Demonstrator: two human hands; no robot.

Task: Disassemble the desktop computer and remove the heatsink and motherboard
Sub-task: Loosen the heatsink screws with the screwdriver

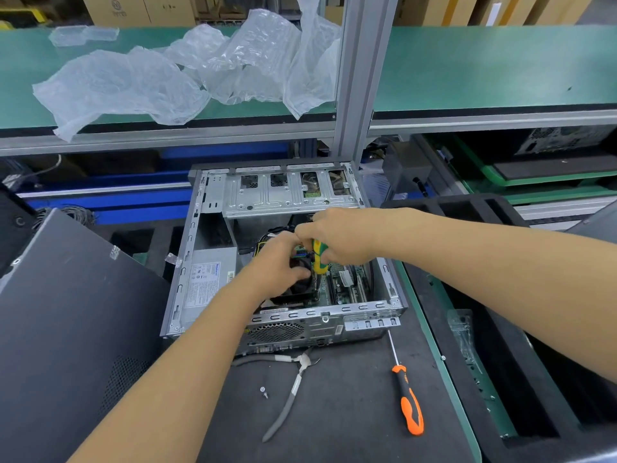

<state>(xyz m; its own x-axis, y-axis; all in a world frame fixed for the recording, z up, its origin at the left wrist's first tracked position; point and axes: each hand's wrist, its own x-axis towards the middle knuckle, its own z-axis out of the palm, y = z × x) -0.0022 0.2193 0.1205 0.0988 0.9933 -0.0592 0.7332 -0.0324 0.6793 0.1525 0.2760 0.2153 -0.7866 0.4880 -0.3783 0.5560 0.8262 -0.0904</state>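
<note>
An open desktop computer case (187, 262) lies on its side on the dark mat. Inside it sit the green motherboard (347, 282), a silver power supply (208, 282) and the black heatsink with its fan (297, 289). My left hand (282, 259) grips the top of the heatsink fan. My right hand (337, 235) grips a yellow-green screwdriver (319, 259), held upright with its tip down at the heatsink's right edge. The heatsink is mostly hidden by my hands.
The removed dark side panel (73, 329) lies at the left. In front of the case are pliers (293, 385), a loose screw (263, 391) and an orange-black screwdriver (409, 399). Black foam trays (500, 329) stand at the right. Plastic bags (200, 68) lie on the green shelf above.
</note>
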